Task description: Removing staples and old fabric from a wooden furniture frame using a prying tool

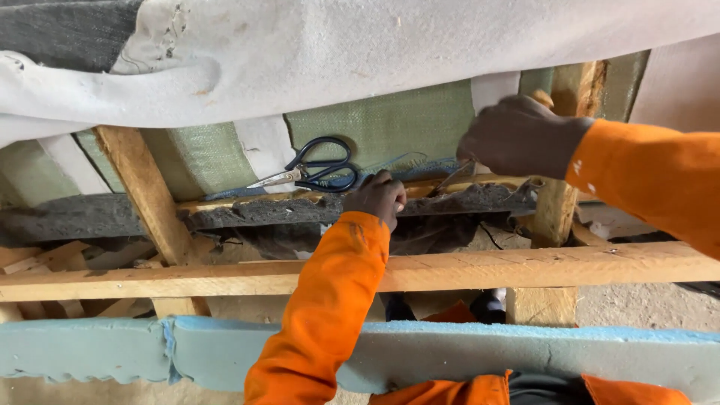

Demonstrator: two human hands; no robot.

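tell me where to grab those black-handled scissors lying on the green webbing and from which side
Probably by the two black loop handles of the scissors: they lie flat on the green webbing, loops to the right and closed blades pointing left. Come from the right, where the left hand already sits just beside the loops, so fingers stay off the metal tips. The right hand is busy with a thin tool.

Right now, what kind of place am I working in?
Probably an upholstery or furniture workshop: a bare wooden frame, blue foam padding, and black-handled scissors lying on green webbing.
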